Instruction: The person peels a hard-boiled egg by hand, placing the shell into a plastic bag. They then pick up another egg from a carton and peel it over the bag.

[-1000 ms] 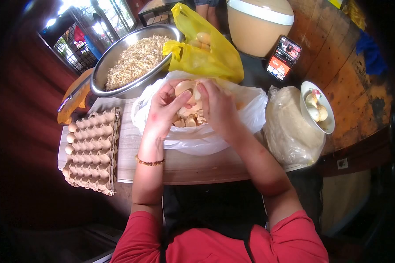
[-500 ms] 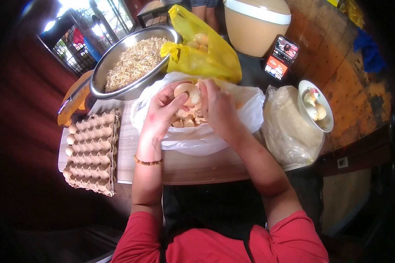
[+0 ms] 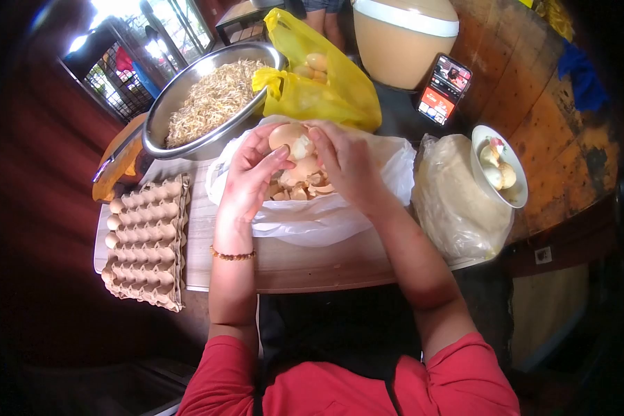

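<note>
1. Egg [image 3: 289,139]: held just above the white bag [image 3: 326,222], shell partly off, white patch showing.
2. Left hand [image 3: 246,182] cups it, fingers pressed round; right hand [image 3: 347,163] pinches its shell w/ fingertips.
3. Shell bits [image 3: 301,186] lie piled in the bag below.
4. Done, prob.: approx 2 peeled eggs in bowl [image 3: 516,200], far right.
5. Left, I judge: rest of this shell, plus eggs in yellow bag [image 3: 340,93] & a few on tray [image 3: 145,243].
</note>
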Demonstrator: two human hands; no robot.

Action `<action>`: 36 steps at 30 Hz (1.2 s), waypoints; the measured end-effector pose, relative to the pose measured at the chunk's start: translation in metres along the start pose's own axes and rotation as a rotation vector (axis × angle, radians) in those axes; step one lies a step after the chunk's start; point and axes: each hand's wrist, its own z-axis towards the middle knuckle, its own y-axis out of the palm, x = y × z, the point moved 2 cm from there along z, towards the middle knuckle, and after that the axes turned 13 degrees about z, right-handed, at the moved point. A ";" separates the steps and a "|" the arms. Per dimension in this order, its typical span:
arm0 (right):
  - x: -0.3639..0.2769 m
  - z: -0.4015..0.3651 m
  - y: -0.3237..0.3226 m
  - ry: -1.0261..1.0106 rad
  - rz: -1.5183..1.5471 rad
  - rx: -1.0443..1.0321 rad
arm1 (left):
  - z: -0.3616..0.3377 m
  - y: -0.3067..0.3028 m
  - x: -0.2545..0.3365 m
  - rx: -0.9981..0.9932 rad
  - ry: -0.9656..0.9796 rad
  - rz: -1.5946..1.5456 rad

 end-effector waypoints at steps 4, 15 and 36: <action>-0.005 0.001 0.000 -0.030 0.111 -0.023 | 0.000 0.000 -0.002 0.015 0.019 0.016; 0.009 -0.008 0.010 -0.060 -0.228 0.002 | 0.000 0.003 -0.001 0.007 -0.016 0.053; 0.003 0.000 0.001 -0.019 0.170 0.038 | 0.000 0.000 -0.001 0.002 -0.011 0.003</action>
